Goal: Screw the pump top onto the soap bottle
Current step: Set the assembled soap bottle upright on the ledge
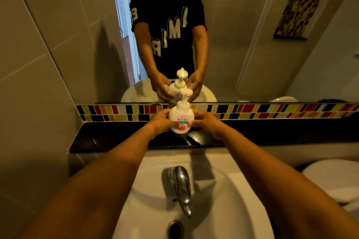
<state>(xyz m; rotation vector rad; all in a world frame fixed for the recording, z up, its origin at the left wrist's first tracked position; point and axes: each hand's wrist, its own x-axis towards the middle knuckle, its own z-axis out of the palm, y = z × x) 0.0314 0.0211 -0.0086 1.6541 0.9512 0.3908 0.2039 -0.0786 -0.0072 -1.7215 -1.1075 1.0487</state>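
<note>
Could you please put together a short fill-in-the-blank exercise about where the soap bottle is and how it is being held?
1. The soap bottle is held by ____ hands.
2. The bottle stands on the ____ ledge behind the sink.
3. The pump top sits ____ the bottle.
4. The metal faucet is ____ to the camera than the bottle.

Missing words: both; black; on; closer

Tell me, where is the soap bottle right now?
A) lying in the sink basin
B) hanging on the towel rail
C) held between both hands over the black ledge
C: the left hand and right hand clasp the soap bottle from either side, upright at the black ledge behind the sink.
</note>
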